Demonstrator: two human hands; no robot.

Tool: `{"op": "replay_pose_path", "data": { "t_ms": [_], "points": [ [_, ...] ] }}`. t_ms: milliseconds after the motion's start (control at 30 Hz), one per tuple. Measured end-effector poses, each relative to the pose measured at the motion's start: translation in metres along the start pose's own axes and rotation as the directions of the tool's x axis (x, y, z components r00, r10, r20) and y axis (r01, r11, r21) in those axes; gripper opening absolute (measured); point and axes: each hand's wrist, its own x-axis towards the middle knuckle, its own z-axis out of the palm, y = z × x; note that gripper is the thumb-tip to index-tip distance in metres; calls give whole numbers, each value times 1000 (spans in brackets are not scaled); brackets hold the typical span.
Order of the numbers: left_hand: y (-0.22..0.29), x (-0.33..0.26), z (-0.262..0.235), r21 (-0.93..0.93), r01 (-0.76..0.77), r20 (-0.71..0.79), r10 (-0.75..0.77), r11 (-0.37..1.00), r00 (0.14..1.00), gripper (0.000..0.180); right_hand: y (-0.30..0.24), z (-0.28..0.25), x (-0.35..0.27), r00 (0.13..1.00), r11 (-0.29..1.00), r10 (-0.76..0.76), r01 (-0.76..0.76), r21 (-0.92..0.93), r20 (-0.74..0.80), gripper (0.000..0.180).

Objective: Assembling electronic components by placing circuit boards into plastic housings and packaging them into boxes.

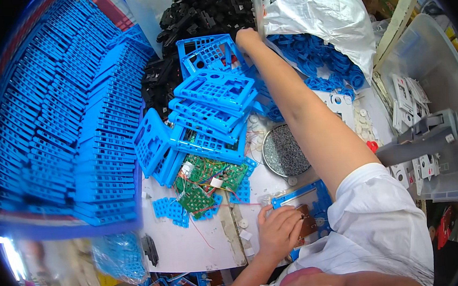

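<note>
My left hand (279, 230) lies over the left side of a blue plastic casing (322, 203) with brown board inside, its fingers bent and close together on it. My right arm stretches far across the table. At its end my right hand (248, 37) is beside the heap of black plastic parts (205, 10) and the upper blue casings, its fingers mostly hidden. Below that hand, blue casings with grid openings (214, 90) lie in a leaning stack. Green circuit boards with thin wires (195, 196) and light blue keypad pieces (172, 211) lie in front of the stack.
A large crate of blue casings (104, 126) stands at left. A round tray of small screws (283, 149) sits by my right forearm. Behind it, a white sack (326, 17) spills blue rings (313, 55). A grey tool arm (422, 138) and clear bin (430, 62) stand right.
</note>
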Motion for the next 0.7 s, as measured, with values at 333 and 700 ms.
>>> {"op": "replay_pose_path", "data": {
  "t_ms": [333,700],
  "points": [
    [-4,0,7,-8,-28,-77,28,1000,997,9,21,-73,-148,820,680,63,382,626,-569,33],
    [-14,-11,5,-400,297,-146,-381,867,913,7,101,-149,-434,642,20,-736,-295,955,214,21]
  ]
}}
